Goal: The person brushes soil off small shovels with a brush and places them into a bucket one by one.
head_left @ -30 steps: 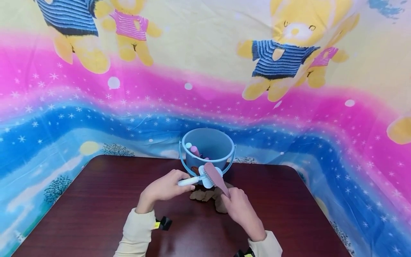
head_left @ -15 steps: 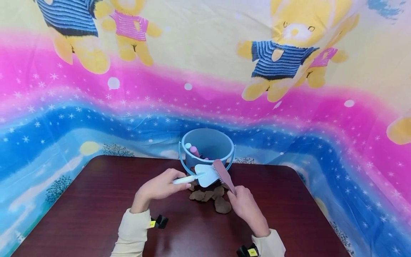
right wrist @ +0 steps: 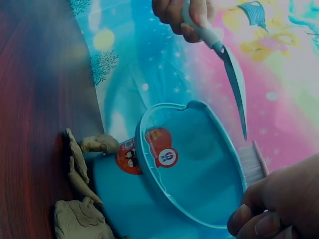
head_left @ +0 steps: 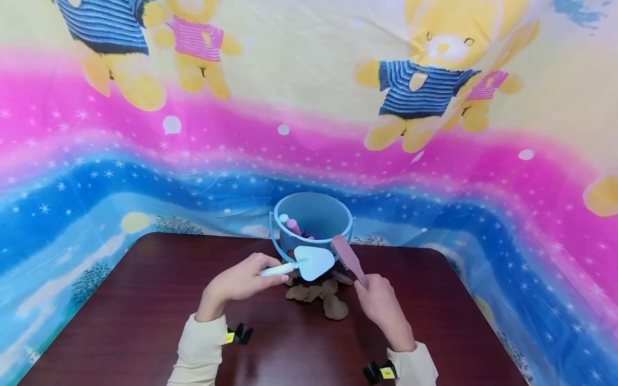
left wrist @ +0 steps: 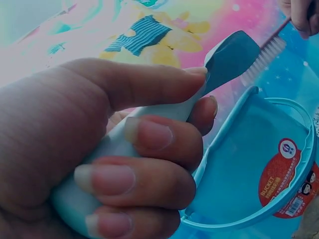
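Observation:
My left hand (head_left: 241,277) grips the pale handle of a small trowel (head_left: 315,262), with the fingers wrapped round it and the thumb along the top in the left wrist view. The light blue blade is held up in front of the bucket (head_left: 333,217). My right hand (head_left: 383,305) holds a pink brush (head_left: 350,256) by its handle. White bristles (right wrist: 251,164) face the trowel, close to the blade's tip. Below the tools, several flat brown clay-like pieces (head_left: 335,308) lie on the table at the bucket's foot.
The blue bucket has a raised-rim handle hanging at its front and a red label (right wrist: 160,149). Inside it stand a pink-ended stick (head_left: 292,225) and a light blue-ended one (head_left: 283,218). A bear-print cloth (head_left: 299,134) hangs behind the dark wooden table (head_left: 145,300).
The brush has moved right, from across the trowel blade to beyond its tip, along with my right hand. The trowel shifted slightly left at first, then stayed; its blade now shows broader.

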Demonstrator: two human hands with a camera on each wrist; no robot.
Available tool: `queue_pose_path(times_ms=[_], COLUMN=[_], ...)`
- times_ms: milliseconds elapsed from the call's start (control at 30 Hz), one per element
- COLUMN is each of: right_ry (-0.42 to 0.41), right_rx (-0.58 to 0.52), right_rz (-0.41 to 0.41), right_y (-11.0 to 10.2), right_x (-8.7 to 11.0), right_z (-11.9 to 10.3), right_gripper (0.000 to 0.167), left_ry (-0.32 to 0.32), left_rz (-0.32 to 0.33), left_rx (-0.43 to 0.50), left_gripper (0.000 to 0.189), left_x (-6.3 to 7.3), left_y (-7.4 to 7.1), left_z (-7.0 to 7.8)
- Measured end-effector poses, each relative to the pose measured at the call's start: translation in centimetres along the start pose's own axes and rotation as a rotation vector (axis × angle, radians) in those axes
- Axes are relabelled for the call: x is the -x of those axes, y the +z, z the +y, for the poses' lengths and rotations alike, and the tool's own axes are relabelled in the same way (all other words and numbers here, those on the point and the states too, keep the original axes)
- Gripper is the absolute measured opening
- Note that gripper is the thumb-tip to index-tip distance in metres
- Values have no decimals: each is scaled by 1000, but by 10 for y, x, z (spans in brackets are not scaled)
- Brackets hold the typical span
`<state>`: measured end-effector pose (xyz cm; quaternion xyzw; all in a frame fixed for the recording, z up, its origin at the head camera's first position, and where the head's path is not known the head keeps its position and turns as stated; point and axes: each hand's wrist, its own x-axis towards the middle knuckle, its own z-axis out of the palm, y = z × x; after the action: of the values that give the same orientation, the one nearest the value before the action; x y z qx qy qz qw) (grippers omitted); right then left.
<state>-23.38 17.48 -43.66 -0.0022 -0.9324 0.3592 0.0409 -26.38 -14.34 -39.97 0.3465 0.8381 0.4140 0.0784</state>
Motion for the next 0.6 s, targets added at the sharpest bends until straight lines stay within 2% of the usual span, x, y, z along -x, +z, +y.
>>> queue_pose_path(times_ms=[233,367,600], right_ry=[-27,-50,-158], right_rx=[-24,-31,-45], right_rz=[3,-29,-86], right_y=[-1,1,10], right_x=[4,11,23], right_z=[-9,-18,-36], right_gripper=[36,38,35], left_ry=[-9,-8,-4], left_rz=[2,1,12], left_rx=[0,-3,-26], left_gripper=[17,15,17], left_x=[-2,-4,-8], left_y=[2,6,10], left_z=[2,0,-1])
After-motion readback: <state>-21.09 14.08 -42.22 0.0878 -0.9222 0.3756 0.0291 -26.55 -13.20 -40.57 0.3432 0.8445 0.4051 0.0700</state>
